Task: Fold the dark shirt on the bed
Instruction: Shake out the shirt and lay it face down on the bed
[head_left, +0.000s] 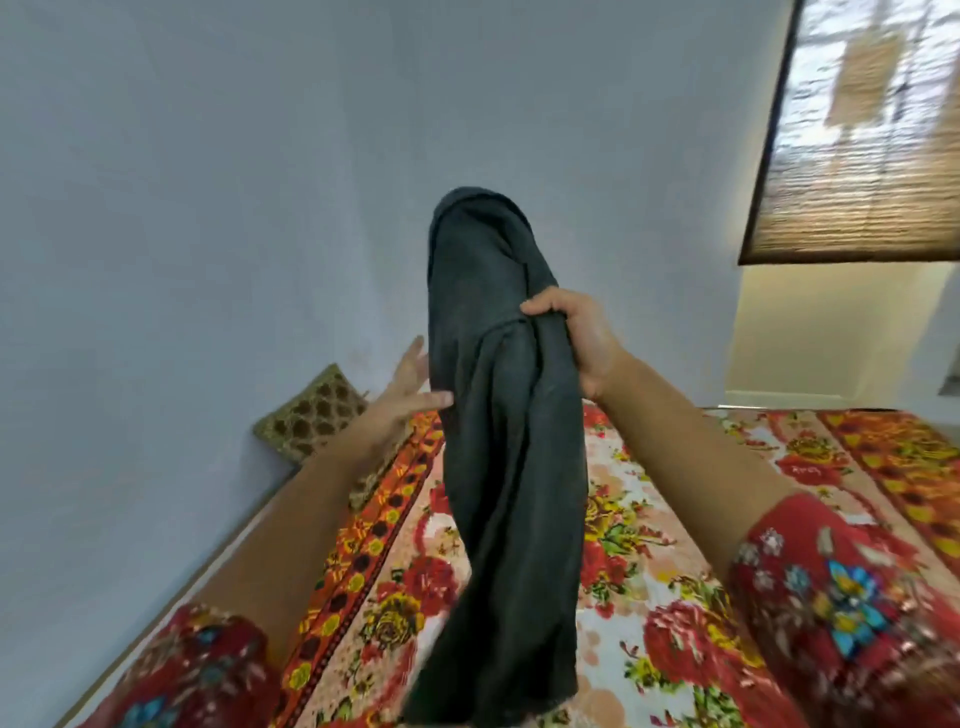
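Note:
The dark shirt (498, 441) hangs in the air over the bed (675, 519), bunched into a long vertical drape. My right hand (576, 343) grips a fold of it near its upper part. Above that grip the cloth flops over in a rounded hump. My left hand (413, 382) is at the shirt's left edge with its fingers spread; the thumb lies against the cloth and the fingertips are hidden behind it. The shirt's lower end falls out of view at the bottom edge.
The bed has a red and yellow floral cover. A brown patterned cushion (311, 415) leans against the pale wall at the bed's far left corner. A window with a woven blind (857, 156) is at the upper right.

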